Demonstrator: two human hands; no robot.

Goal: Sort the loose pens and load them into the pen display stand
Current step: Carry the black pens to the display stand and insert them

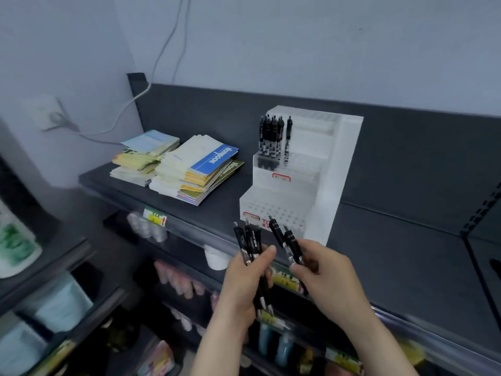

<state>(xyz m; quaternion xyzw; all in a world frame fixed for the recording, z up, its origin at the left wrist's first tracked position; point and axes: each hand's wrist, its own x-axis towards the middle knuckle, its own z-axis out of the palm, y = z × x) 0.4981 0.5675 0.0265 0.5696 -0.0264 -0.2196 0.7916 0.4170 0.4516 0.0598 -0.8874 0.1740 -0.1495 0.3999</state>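
A white stepped pen display stand [325,169] sits on the dark top shelf [393,240]. Several black pens [272,137] stand upright in its upper left holes; the lower tiers show bare holes. My left hand [248,283] grips a bunch of black pens [250,240], their clicker ends pointing up toward the stand. My right hand [322,270] pinches two black pens [284,237], tilted up and left. Both hands hover just in front of the shelf's front edge, below the stand's lowest tier.
Two stacks of notebooks [189,169] lie on the shelf left of the stand. A cable [130,104] runs along the wall to a socket. Lower shelves hold small goods and price tags [154,217]. The shelf stretches right of the stand.
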